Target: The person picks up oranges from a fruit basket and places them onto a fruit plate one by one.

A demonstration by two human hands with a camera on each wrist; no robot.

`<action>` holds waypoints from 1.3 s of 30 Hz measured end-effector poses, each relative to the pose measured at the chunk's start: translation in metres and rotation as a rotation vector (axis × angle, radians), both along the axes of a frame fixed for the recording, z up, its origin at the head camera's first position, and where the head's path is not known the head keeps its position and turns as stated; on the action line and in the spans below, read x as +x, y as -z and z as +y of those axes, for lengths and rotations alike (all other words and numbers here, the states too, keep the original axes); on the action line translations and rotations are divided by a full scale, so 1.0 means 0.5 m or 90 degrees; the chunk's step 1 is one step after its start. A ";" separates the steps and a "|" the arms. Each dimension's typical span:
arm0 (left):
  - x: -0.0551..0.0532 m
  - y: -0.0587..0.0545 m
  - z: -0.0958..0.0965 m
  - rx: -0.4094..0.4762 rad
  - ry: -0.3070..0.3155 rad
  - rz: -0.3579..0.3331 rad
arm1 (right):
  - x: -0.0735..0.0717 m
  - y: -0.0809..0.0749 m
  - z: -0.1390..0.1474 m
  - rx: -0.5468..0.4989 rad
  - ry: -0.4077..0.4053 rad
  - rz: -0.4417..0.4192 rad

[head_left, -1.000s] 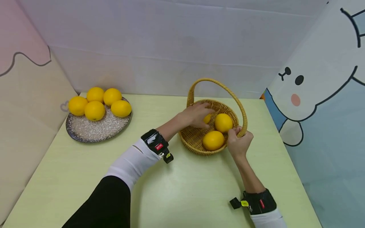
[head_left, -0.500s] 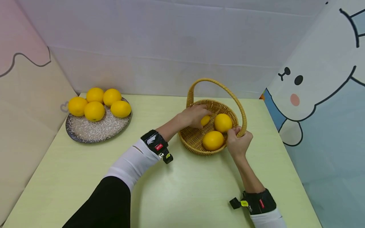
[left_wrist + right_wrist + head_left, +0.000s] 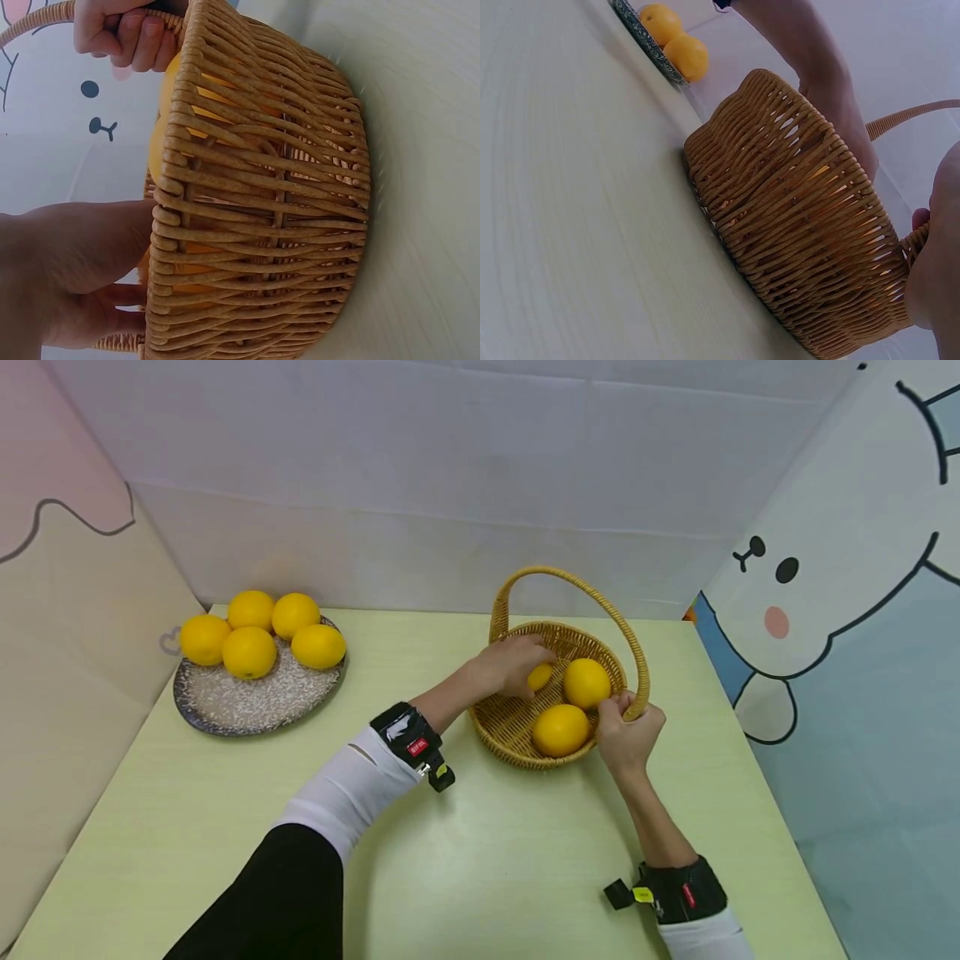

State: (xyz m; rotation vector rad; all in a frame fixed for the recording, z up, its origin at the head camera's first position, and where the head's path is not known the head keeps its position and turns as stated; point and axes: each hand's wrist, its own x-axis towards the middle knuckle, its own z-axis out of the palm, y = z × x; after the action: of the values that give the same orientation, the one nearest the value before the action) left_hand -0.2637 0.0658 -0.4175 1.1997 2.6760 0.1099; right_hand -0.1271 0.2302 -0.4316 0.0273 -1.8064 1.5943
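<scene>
A woven wicker basket (image 3: pixel 501 732) with a tall arched handle (image 3: pixel 573 578) stands on the table. My left hand (image 3: pixel 513 667) reaches over its left rim, fingers curled round an orange (image 3: pixel 540 677) that is partly hidden beneath them. Two other oranges lie inside: one orange (image 3: pixel 587 683) on the right, another orange (image 3: pixel 561 730) toward the front. At the right side, my right hand (image 3: pixel 632 735) grips the foot of the handle near the rim. From the left wrist view, the basket wall (image 3: pixel 262 187) covers the left fingertips, and yellow fruit shows through the weave.
A speckled oval plate (image 3: pixel 255 706) with a dark rim sits at the table's back left, bearing several oranges (image 3: pixel 250 652). White cloth (image 3: pixel 420 560) hangs behind the table (image 3: pixel 480 860). Printed cartoon cloth (image 3: pixel 847 610) stands along the right side.
My left hand has lowered slightly in the basket, and its spread fingers have closed round the orange. The right hand keeps its hold on the handle. Basket and plate stay in place.
</scene>
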 end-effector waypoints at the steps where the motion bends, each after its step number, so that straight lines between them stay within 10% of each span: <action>1: 0.000 -0.001 -0.001 0.003 0.000 0.000 | 0.000 0.000 0.000 0.000 -0.001 0.001; 24: 0.039 -0.058 -0.041 0.221 0.034 0.044 | 0.000 0.003 0.001 -0.012 -0.002 0.011; 39: 0.083 -0.100 -0.062 0.389 0.048 0.075 | -0.027 0.063 0.035 -0.007 -0.011 0.007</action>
State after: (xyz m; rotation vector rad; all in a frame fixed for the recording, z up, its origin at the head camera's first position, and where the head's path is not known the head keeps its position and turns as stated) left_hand -0.2224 0.0345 -0.3677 1.4973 2.7816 0.9262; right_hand -0.1404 0.2477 -0.4629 0.0464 -1.7921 1.6131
